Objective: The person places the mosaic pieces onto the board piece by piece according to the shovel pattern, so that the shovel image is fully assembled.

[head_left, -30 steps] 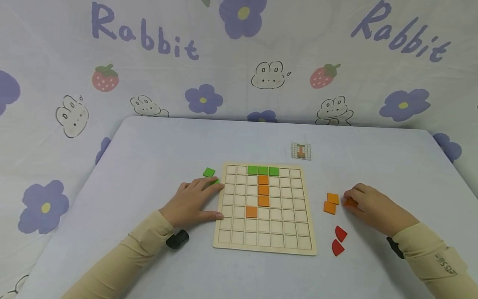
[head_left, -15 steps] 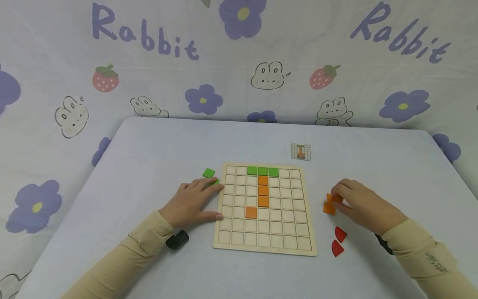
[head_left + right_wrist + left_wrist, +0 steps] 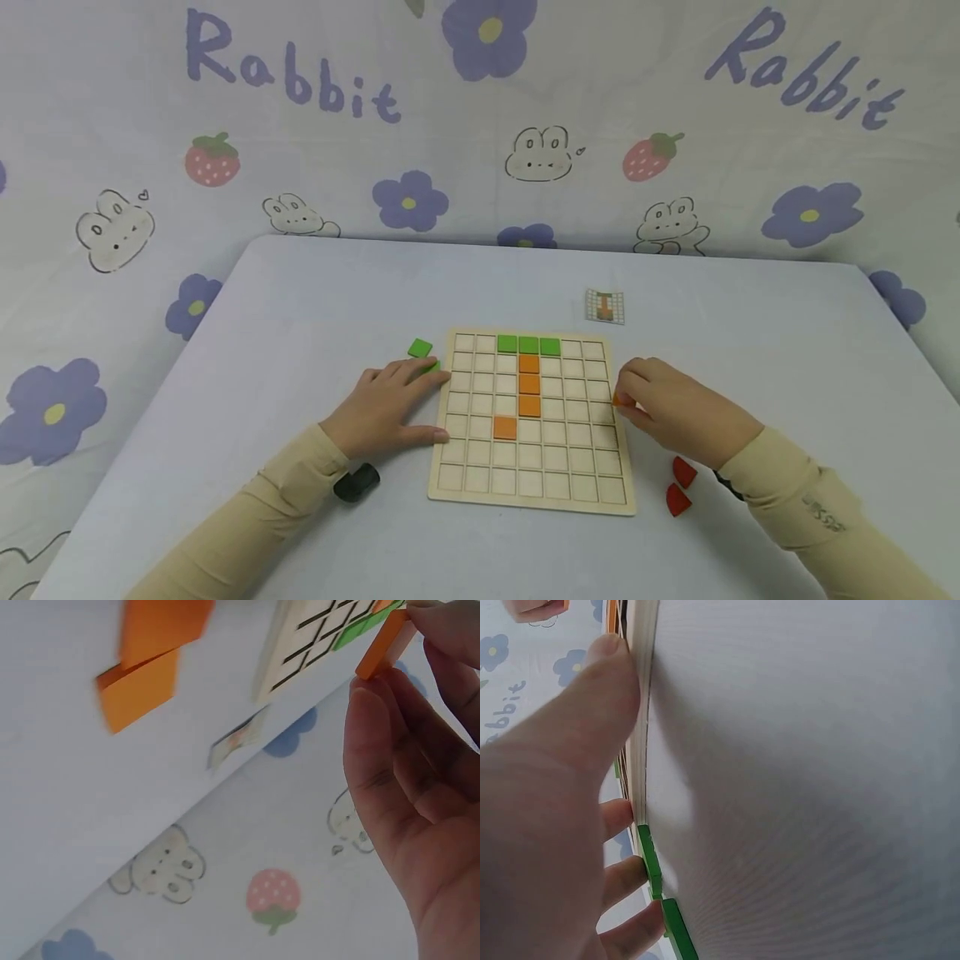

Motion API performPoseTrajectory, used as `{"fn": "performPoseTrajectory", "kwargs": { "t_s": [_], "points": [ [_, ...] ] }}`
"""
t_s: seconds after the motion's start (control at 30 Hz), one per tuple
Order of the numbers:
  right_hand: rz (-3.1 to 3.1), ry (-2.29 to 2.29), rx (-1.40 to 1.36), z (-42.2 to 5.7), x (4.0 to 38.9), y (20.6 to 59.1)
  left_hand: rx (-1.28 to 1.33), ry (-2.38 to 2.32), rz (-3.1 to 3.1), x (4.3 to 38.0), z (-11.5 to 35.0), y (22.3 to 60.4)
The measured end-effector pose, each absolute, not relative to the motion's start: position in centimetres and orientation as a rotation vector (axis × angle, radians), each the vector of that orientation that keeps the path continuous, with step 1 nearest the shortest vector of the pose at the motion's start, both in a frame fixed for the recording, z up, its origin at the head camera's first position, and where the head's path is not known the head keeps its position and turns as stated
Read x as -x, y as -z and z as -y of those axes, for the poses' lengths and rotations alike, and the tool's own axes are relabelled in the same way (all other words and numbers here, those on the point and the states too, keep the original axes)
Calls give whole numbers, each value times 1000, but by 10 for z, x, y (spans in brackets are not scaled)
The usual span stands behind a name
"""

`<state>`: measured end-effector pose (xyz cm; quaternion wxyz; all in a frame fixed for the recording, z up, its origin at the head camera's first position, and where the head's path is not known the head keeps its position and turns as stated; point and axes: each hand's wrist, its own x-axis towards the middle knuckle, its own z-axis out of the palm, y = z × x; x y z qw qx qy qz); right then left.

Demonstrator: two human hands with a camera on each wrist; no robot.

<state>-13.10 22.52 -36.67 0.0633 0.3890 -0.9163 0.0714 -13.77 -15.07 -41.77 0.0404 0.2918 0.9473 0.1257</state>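
Observation:
A wooden grid board (image 3: 532, 504) lies in the middle of the table. Its top row holds green square tiles (image 3: 528, 345); below run orange tiles (image 3: 529, 384) in a column, with one orange tile (image 3: 505, 427) lower left. My left hand (image 3: 386, 412) rests at the board's left edge, fingers extended, thumb on the rim. Beside its fingertips lie two loose green tiles (image 3: 420, 348). My right hand (image 3: 675, 408) pinches an orange square tile (image 3: 384, 646) between thumb and fingers at the board's right edge. Two loose orange tiles (image 3: 139, 697) show in the right wrist view, hidden in the head view.
Two red quarter-circle pieces (image 3: 684, 472) lie right of the board, near my right forearm. A small card with a printed grid pattern (image 3: 604, 307) sits beyond the board. A patterned cloth (image 3: 465, 108) hangs behind the table.
My right hand has moved left from beside the loose orange tiles to the board's right edge, carrying an orange tile. The left hand has stayed in place.

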Motion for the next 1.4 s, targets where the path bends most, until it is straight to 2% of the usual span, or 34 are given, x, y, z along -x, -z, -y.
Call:
{"fn": "performPoseTrajectory", "kwargs": {
  "t_s": [0.47, 0.97, 1.4],
  "points": [
    [2517, -286, -1451, -175, 132, 376, -895, -391, -2909, 139, 152, 420],
    [2612, -229, -1555, -145, 128, 386, -893, -388, -2901, 137, 149, 417],
    [2660, -203, -1560, -139, 128, 393, -863, -382, -2892, 137, 150, 418]
  ]
}}
